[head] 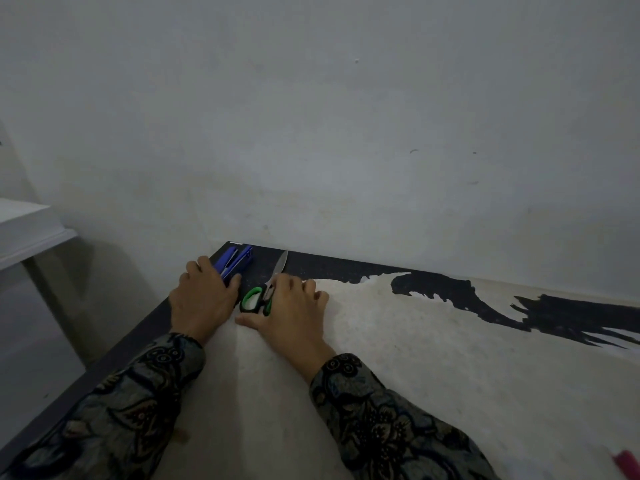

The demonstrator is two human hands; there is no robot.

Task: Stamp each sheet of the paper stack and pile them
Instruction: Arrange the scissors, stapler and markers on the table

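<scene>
- The step in hand looks like clearing or laying out tools at the far left corner of the table (415, 358), not stamping; no paper stack and no stamp can be seen anywhere in view, so where the sheets lie cannot be told.
- The left hand (204, 299) lies over the near end of a blue stapler (239, 259), fingers curled around its body, holding it.
- Just right of the stapler, the right hand (291, 313) rests on a pair of green-handled scissors (263, 292); its fingers lie bent over the handles, thumb flat on the table, and whether it truly grips them cannot be told.
- The scissors' blade points away toward the wall (311, 133), beside the stapler's far end.
- Judged from this, stamping has not begun; the next move calls for setting both tools aside and bringing paper and stamp within reach.
- Count: two hands, one stapler, one pair of scissors, one pink object (628, 460) at the lower right edge, far from the stapler and too cropped to name.
</scene>
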